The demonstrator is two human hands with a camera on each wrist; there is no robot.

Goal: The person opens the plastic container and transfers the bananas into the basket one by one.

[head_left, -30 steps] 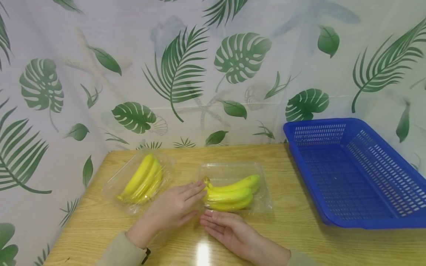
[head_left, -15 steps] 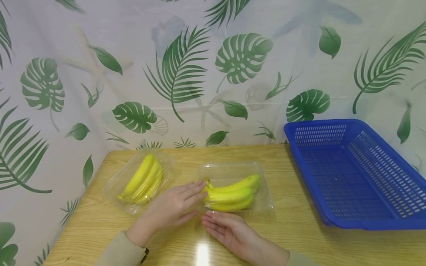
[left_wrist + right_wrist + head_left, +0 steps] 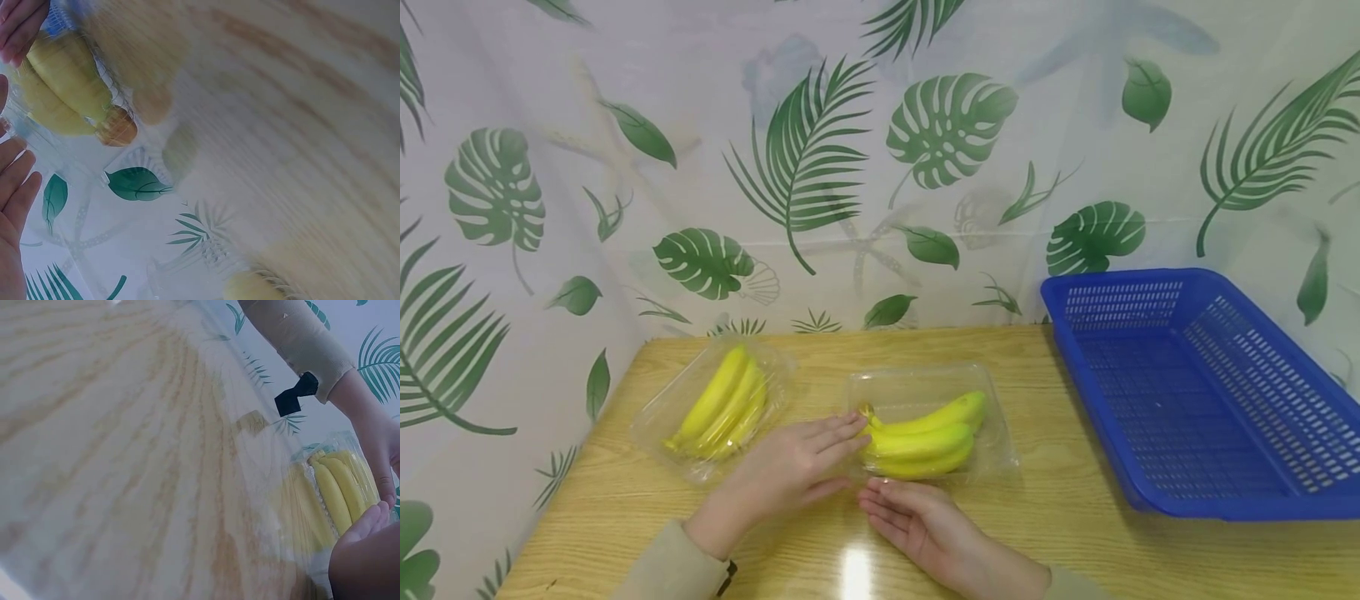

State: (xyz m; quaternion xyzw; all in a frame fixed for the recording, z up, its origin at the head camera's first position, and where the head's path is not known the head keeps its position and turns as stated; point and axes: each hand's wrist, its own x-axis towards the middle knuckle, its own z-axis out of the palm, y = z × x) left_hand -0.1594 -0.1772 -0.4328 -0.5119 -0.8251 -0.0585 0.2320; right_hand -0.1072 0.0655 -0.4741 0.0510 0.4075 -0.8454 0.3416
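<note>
A clear plastic clamshell container point(image 3: 925, 379) with a bunch of bananas point(image 3: 917, 437) inside lies on the wooden table in the middle. The banana stem points left, toward my left hand point(image 3: 805, 458). The fingers of that hand are extended, their tips at the container's left end and overlapping it in the head view. Along the near side, my right hand point(image 3: 921, 525) lies with its palm turned inward and fingers straight, fingertips close to the container's front edge. A second clear container point(image 3: 658, 417) holding bananas point(image 3: 722, 404) sits to the left, tilted on the table.
On the right stands a large blue plastic basket point(image 3: 1138, 433) with slotted sides. A white leaf-patterned cloth point(image 3: 827, 317) hangs along the back and left of the wooden table point(image 3: 587, 517). A bright light reflection shows near the front.
My right hand and left fingertips have shifted very slightly to the right. The middle container's near right corner has also edged right. The left container stays where it was.
</note>
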